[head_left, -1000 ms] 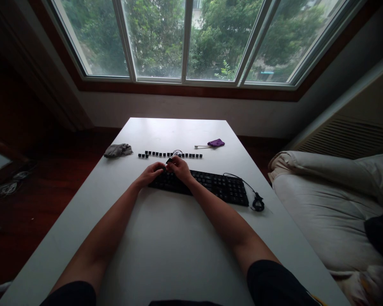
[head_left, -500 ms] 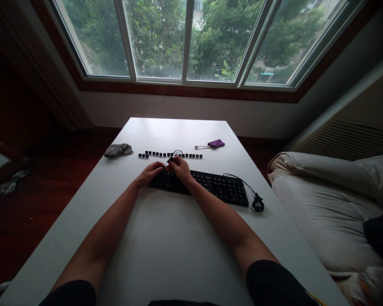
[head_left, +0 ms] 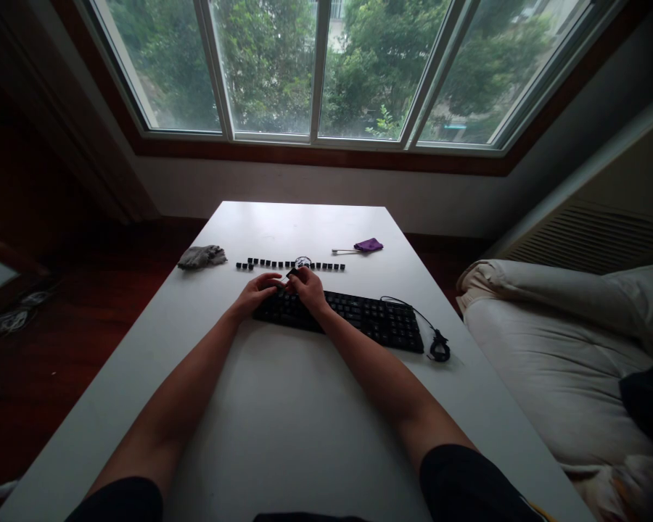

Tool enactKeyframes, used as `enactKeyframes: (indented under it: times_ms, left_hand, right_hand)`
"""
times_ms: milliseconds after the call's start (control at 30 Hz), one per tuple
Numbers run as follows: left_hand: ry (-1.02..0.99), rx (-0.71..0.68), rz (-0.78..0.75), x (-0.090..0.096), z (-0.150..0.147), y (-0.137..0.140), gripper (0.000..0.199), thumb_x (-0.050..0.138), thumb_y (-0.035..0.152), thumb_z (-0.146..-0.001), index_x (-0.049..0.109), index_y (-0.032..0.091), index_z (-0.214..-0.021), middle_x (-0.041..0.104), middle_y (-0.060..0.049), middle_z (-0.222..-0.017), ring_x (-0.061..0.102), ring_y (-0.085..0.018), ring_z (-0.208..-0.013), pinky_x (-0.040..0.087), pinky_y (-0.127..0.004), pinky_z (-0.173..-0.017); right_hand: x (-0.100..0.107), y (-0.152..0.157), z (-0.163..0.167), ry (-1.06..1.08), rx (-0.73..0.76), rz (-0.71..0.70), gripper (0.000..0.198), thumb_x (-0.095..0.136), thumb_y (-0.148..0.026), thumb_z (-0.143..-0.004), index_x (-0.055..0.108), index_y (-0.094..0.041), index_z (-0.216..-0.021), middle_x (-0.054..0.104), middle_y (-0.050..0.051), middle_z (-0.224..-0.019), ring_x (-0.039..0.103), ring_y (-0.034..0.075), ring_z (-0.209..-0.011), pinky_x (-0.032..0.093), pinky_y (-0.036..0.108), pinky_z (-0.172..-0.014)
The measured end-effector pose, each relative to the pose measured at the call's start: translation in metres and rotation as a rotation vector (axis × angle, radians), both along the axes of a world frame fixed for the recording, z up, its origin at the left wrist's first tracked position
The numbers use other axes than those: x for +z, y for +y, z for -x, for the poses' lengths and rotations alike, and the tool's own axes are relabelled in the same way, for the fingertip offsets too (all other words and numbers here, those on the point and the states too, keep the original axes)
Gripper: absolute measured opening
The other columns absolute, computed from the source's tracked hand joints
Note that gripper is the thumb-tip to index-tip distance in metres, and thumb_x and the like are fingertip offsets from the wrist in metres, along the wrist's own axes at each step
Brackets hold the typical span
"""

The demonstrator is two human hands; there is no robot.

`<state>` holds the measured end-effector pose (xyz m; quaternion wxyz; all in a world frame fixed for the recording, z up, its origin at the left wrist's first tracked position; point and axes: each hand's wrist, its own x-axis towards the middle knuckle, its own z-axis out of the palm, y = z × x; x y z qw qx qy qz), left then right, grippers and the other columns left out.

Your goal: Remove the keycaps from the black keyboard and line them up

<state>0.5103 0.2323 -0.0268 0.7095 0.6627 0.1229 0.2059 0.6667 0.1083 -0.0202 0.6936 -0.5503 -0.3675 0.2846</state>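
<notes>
A black keyboard (head_left: 359, 312) lies slantwise on the white table, its left part partly covered by my hands. My right hand (head_left: 307, 286) is closed over the keyboard's upper left, pinching a small black keycap puller (head_left: 292, 272) with thin wire at its end. At the keyboard's left end is my left hand (head_left: 255, 296), its fingers stretched towards the puller and a little apart from the thumb. I see nothing held in it. Behind the hands stands a row of loose black keycaps (head_left: 273, 264). A round, light-and-dark item (head_left: 303, 261) sits in that row, partly hidden by my right hand.
The white table (head_left: 283, 420) reaches towards the window. A grey cloth (head_left: 202, 257) lies at left. At the back right are a purple cloth or pouch (head_left: 368, 245) and a thin brush-like stick (head_left: 344, 251). The keyboard's bundled cable (head_left: 440, 346) lies at right, near a pale sofa (head_left: 555, 348).
My left fingers have lifted and spread slightly from the thumb. My right hand, with the puller, has barely moved. The keyboard and the keycap row stay put.
</notes>
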Motion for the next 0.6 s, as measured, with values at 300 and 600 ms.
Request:
enactKeyframes:
  times_ms: [300,600]
  left_hand:
    - [0.006,0.032,-0.096,-0.0011,-0.0020,-0.0014,0.047,0.080,0.038,-0.078,0.069,0.019,-0.120,0.075,-0.012,-0.118,0.069,-0.028,-0.111,0.051,-0.045,-0.102]
    - [0.021,0.137,-0.364,0.0007,-0.0072,-0.0047,0.031,0.074,0.036,-0.082,0.072,0.020,-0.109,0.076,-0.008,-0.109,0.069,-0.025,-0.104,0.051,-0.043,-0.101]
  right_hand:
    - [-0.0069,0.0030,-0.0021,0.023,-0.057,0.028,0.027,0.070,-0.045,-0.081,0.056,-0.023,-0.088,0.068,-0.001,-0.071,0.070,0.019,-0.059,0.060,0.030,-0.053]
    - [-0.0089,0.0049,-0.0025,0.030,-0.080,0.016,0.027,0.069,-0.044,-0.081,0.056,-0.023,-0.089,0.068,-0.002,-0.070,0.069,0.018,-0.058,0.059,0.029,-0.053]
